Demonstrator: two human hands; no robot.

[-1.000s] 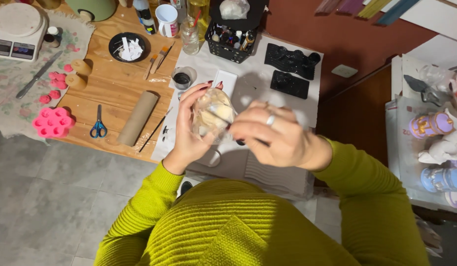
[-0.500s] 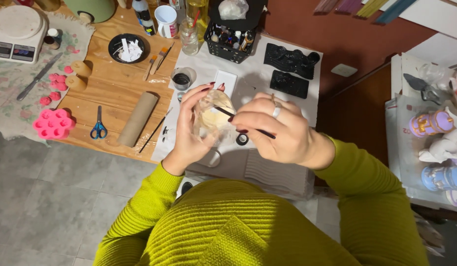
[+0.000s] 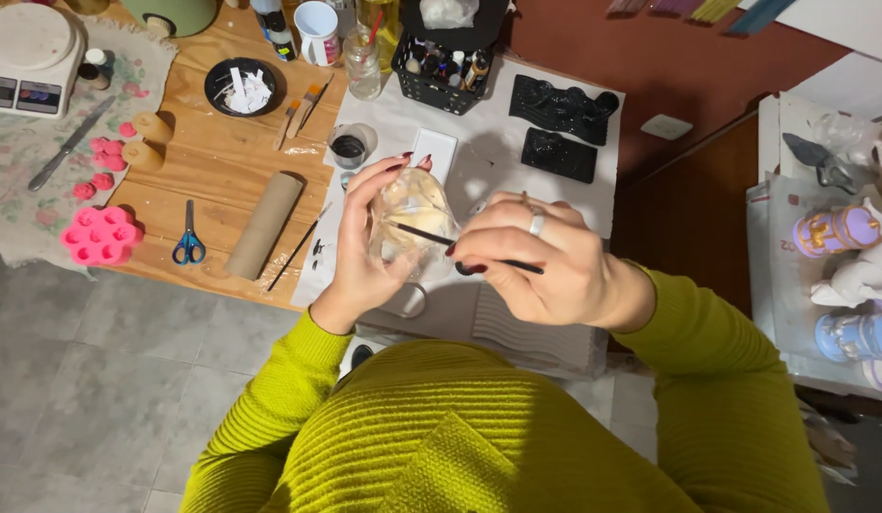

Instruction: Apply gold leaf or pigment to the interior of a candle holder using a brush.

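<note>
- My left hand [image 3: 365, 252] is curled round a small pale cream figurine [image 3: 412, 217], fingers wrapped on its far side, thumb near the bottom; it is lifted above the white paper sheet [image 3: 479, 161], roughly centre of view.
- My right hand [image 3: 546, 261] is pressed together in a pinch on a thin dark paintbrush [image 3: 460, 247]; the brush tip touches the figurine's face from 3 o'clock. Ring on one finger.
- Both hands are just beside each other, almost touching, over the near edge of the paper.
- At 11 o'clock from the figurine: a small clear cup with dark paint [image 3: 349, 147], near, on the paper's left edge.
- At 12 o'clock: a white rectangular tile [image 3: 434, 152], just beyond my left fingertips.
- At 1 o'clock: two black moulds [image 3: 560, 128], well apart from the hands, close to the paper's right edge.
- Further at 12 o'clock: a black basket of small bottles [image 3: 446, 71] and a glass jar [image 3: 363, 62].
- At 9 o'clock: a cardboard tube [image 3: 263, 225] lying on the wooden board [image 3: 222, 142], then blue-handled scissors [image 3: 188, 237], then a pink silicone mould [image 3: 101, 236] at the board's near-left corner.
- A loose thin brush [image 3: 298, 247] lies across the board-paper seam, near my left wrist.
- At 10 o'clock, far: a black bowl with white scraps [image 3: 241, 87]; a kitchen scale [image 3: 28, 52] at the top-left corner.
- At 3 o'clock, well apart: a side shelf with painted figurines [image 3: 840, 275]; bare brown gap between it and the paper.
- Open room: grey tiled floor [image 3: 99, 380] at 7 o'clock.
</note>
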